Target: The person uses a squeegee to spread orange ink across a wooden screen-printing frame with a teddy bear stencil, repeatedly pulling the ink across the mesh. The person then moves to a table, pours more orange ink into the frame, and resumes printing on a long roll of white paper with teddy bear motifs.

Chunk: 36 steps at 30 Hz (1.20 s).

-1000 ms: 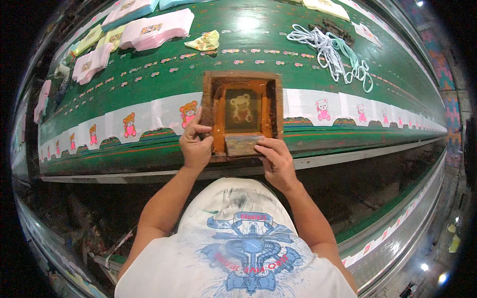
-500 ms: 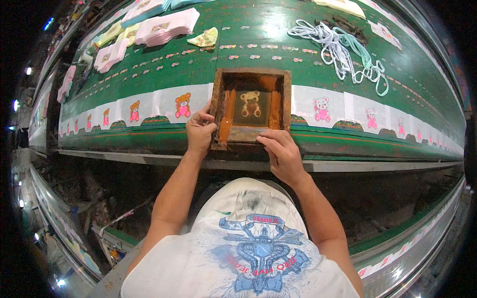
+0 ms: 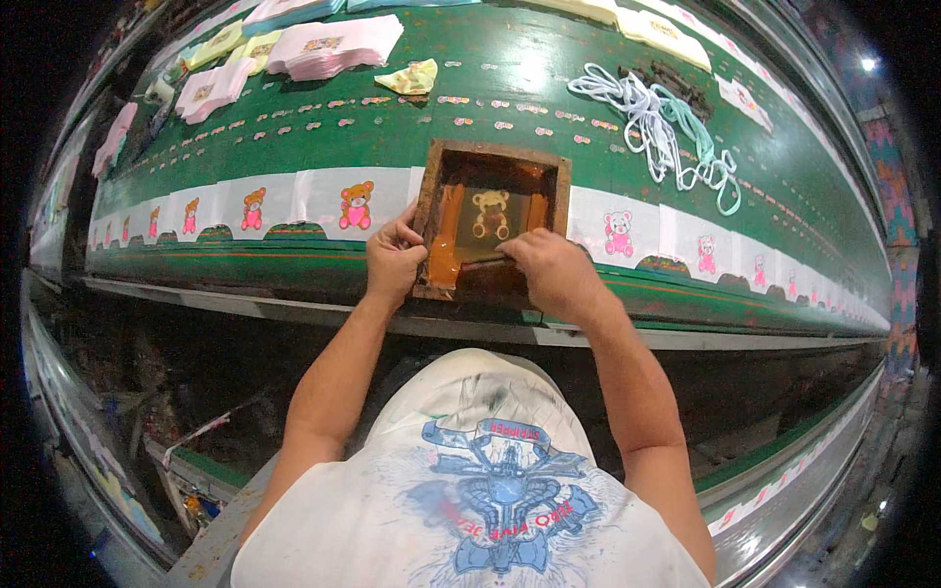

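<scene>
A wooden screen-printing frame rests on the white cloth strip at the table's near edge. Inside it, a bear-shaped stencil shows in the mesh, bordered by orange-brown tape. My left hand is closed around the frame's left rail, near its lower corner. Inside the frame's near end, my right hand pinches a thin squeegee, which is partly hidden by my fingers. Left of the frame, bears printed on the white cloth are orange and pink; to the right, printed bears are white and pink.
Across the long green table lie stacked pink cloth pieces, a crumpled yellow cloth and a tangle of pale cords. Yellow stacks lie far right. Another table with printed cloth runs behind me on the right.
My right hand has moved slightly away from me, over the frame's lower right. The squeegee has tipped, so its broad face no longer shows. My left hand keeps its hold on the frame.
</scene>
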Tool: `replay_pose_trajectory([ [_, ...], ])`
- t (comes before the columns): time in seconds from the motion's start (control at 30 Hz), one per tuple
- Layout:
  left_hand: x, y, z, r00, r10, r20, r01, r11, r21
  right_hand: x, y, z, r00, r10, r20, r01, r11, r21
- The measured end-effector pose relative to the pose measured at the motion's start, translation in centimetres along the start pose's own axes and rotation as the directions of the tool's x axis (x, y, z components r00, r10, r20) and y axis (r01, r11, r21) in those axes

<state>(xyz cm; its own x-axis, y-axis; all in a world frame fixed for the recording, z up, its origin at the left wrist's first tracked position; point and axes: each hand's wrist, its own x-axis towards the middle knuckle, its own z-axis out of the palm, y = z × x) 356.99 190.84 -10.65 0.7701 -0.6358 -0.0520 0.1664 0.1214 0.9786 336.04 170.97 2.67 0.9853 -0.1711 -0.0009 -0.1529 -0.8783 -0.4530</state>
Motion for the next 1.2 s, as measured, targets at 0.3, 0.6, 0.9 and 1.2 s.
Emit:
replay_pose_trajectory([
  [0.3,0.1,-1.2,-0.4,1.0,0.0,0.008,-0.001,0.998,0.058,8.6,6.2,-0.2,0.982,0.037,-0.187,-0.045,0.998,-0.035],
  [0.6,-0.2,-1.2,-0.4,0.999,0.053,0.009,-0.054,0.97,0.236,4.6,2.0,2.5,0.98,-0.004,-0.201,-0.018,0.994,-0.105],
  [0.9,0.1,-1.5,-0.3,0.987,0.155,0.04,-0.16,0.957,0.241,-1.8,-4.4,4.3,0.984,0.011,-0.178,-0.03,0.994,-0.105],
  [1.2,-0.1,0.4,0.0,0.993,0.119,0.022,-0.12,0.953,0.278,-3.7,-3.7,4.8,0.949,0.073,-0.308,-0.036,0.992,0.123],
])
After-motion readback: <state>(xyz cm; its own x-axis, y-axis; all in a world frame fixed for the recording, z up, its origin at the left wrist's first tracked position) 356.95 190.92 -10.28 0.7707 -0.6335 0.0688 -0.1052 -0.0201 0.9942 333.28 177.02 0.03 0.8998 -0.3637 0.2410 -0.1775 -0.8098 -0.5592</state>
